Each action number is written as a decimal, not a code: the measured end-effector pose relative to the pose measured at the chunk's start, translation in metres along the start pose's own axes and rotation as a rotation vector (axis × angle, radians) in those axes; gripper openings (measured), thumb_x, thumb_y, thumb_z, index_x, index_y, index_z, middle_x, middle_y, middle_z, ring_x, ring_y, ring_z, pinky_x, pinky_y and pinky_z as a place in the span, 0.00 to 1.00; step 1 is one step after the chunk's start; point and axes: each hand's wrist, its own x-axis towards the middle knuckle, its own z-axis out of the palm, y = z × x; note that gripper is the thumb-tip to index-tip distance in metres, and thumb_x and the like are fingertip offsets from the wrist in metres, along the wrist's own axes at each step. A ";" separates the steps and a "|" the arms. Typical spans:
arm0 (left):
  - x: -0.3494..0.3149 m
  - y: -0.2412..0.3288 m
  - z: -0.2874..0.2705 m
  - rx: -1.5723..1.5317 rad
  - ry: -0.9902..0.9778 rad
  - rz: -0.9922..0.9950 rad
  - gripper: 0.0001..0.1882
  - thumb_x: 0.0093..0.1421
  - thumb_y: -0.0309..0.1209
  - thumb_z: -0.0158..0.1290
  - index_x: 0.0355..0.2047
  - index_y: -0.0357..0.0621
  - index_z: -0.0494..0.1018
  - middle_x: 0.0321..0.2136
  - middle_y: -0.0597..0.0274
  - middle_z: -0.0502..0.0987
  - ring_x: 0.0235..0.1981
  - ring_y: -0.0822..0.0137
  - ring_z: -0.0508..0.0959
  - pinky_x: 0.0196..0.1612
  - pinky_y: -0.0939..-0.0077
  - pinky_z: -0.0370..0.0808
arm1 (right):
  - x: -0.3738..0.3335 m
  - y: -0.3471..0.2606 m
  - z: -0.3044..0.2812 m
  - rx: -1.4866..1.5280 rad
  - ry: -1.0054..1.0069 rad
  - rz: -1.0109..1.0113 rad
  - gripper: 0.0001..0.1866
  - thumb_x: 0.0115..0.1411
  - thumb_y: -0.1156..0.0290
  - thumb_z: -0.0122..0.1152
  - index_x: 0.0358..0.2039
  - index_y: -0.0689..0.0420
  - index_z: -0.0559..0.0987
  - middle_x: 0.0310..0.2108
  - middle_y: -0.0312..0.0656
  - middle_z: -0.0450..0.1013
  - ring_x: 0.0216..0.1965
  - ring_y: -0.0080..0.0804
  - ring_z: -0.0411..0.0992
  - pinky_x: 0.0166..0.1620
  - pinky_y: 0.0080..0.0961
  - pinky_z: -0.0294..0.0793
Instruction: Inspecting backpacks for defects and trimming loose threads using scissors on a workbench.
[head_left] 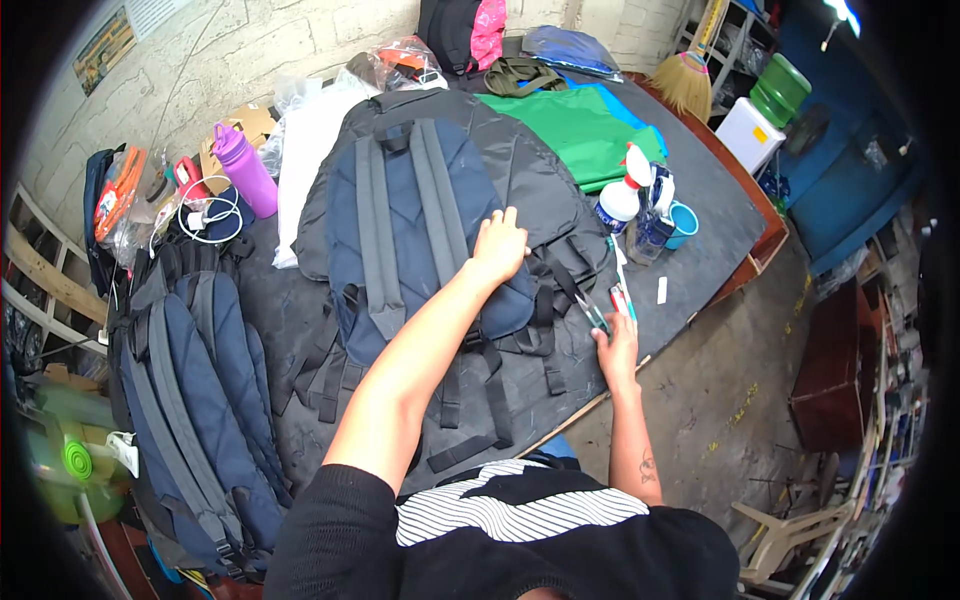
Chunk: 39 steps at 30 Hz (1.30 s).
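Pack (412, 222) left of right hand (618, 350), over black fabric (525, 150); long axis running away from wearer; left hand (500, 247) nearer, laid on its right side, unclenched; right at snips (597, 319), grasping or touching, cannot tell.

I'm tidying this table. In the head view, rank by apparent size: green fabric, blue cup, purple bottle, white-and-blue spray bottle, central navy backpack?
1. Central navy backpack
2. Green fabric
3. Purple bottle and spray bottle: too alike to rank
4. Blue cup
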 end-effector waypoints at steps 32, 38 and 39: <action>-0.013 -0.011 0.015 -0.710 0.667 -0.291 0.04 0.55 0.22 0.49 0.31 0.35 0.72 0.22 0.58 0.74 0.23 0.70 0.75 0.28 0.74 0.71 | 0.092 -0.109 0.043 0.244 0.127 -0.006 0.08 0.48 0.73 0.63 0.30 0.57 0.76 0.33 0.43 0.68 0.34 0.45 0.72 0.37 0.36 0.70; -0.059 0.024 0.000 -0.704 0.506 -0.030 0.06 0.49 0.18 0.50 0.26 0.39 0.76 0.29 0.59 0.76 0.28 0.62 0.76 0.33 0.70 0.72 | 0.047 -0.091 0.003 0.214 0.032 -0.019 0.09 0.48 0.73 0.64 0.30 0.58 0.76 0.31 0.43 0.69 0.34 0.44 0.72 0.36 0.35 0.70; -0.067 0.026 0.008 -0.514 0.439 -0.002 0.04 0.48 0.22 0.54 0.26 0.40 0.77 0.31 0.61 0.76 0.34 0.60 0.75 0.40 0.66 0.70 | 0.036 -0.091 0.001 0.195 0.014 -0.041 0.09 0.48 0.73 0.64 0.31 0.58 0.76 0.32 0.43 0.69 0.34 0.44 0.72 0.36 0.35 0.70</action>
